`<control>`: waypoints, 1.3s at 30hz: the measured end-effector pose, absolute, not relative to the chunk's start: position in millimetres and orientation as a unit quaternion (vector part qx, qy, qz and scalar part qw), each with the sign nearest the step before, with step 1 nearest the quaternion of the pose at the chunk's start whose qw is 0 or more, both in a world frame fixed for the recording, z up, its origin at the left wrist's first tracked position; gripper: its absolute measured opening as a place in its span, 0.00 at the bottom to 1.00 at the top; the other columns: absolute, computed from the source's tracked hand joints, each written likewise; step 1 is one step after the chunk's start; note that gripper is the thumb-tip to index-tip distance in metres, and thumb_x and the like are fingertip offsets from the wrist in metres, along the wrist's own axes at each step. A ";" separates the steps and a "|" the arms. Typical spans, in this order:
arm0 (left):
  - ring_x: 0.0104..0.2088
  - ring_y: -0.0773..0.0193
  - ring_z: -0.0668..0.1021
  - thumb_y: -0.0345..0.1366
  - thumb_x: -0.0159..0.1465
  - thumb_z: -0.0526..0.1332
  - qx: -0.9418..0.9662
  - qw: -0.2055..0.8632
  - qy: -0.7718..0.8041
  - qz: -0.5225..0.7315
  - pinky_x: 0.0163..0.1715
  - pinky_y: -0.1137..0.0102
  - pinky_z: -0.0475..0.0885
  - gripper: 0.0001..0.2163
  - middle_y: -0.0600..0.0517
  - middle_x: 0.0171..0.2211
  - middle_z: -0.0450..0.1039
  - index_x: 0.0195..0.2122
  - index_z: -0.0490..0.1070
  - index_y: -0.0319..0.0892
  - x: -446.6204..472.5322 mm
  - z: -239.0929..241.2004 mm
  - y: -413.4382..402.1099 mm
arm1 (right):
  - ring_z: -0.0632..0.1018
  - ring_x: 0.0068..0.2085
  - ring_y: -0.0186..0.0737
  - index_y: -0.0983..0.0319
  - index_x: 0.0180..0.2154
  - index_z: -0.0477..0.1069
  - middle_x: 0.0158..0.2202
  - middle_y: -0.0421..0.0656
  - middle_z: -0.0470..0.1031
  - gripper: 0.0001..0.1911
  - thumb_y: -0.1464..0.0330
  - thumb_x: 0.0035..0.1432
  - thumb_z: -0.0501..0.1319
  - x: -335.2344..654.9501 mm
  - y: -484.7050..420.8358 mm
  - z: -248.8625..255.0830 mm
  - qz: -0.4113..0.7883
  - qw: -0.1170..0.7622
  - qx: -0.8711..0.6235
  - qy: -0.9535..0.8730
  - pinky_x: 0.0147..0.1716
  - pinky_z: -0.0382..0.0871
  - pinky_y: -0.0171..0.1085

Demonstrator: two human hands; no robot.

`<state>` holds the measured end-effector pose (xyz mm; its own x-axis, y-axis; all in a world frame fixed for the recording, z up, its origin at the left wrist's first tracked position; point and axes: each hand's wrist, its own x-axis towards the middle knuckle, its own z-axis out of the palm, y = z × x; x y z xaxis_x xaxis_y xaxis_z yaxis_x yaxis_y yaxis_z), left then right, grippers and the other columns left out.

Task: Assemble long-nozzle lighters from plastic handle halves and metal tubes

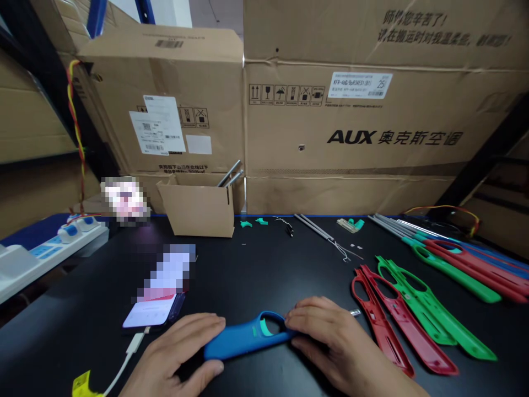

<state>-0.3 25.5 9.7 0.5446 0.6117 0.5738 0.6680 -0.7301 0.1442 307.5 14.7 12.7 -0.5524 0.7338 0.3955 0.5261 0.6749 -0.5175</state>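
Observation:
A blue long-neck lighter (243, 337) with a green trigger (265, 327) inside its finger loop lies across the front of the black table. My left hand (177, 350) is closed around the rounded handle end, thumb below and fingers above. At the loop end, my right hand (322, 333) pinches the body where the neck begins. Past the right hand a short piece of metal tube (355, 312) shows; the stretch between is hidden by the fingers. To the right lie red lighter shell halves (417, 331) and green lighter shell halves (438, 309).
A small cardboard box (198, 209) holding metal tubes stands at the back. A phone (151, 311) with a white cable (132, 347) lies left, near a power strip (49, 251). Metal rods (314, 227), green bits (261, 221) and finished-looking lighters (458, 273) lie farther back. Cardboard (372, 160) walls the rear.

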 end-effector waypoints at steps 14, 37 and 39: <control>0.43 0.67 0.84 0.44 0.61 0.66 -0.880 0.035 -0.367 -0.301 0.45 0.81 0.74 0.15 0.56 0.43 0.82 0.49 0.74 0.52 -0.5 12.8 27.1 | 0.74 0.42 0.39 0.56 0.50 0.69 0.45 0.40 0.77 0.11 0.71 0.68 0.57 306.1 15.7 13.6 0.180 0.290 -0.372 -0.863 0.44 0.66 0.38; 0.41 0.66 0.85 0.44 0.62 0.65 -0.898 0.068 -0.326 -0.289 0.41 0.80 0.77 0.11 0.55 0.43 0.83 0.45 0.78 0.50 -0.7 17.5 27.7 | 0.74 0.45 0.40 0.57 0.51 0.68 0.45 0.42 0.77 0.11 0.72 0.69 0.56 303.9 10.3 12.4 0.132 0.275 -0.366 -0.879 0.47 0.66 0.40; 0.40 0.66 0.85 0.44 0.63 0.64 -0.901 0.079 -0.314 -0.289 0.40 0.80 0.77 0.10 0.54 0.42 0.83 0.43 0.78 0.50 -0.3 18.4 26.9 | 0.73 0.45 0.41 0.56 0.51 0.68 0.46 0.42 0.77 0.11 0.71 0.68 0.56 304.3 10.7 11.8 0.140 0.272 -0.370 -0.877 0.47 0.66 0.40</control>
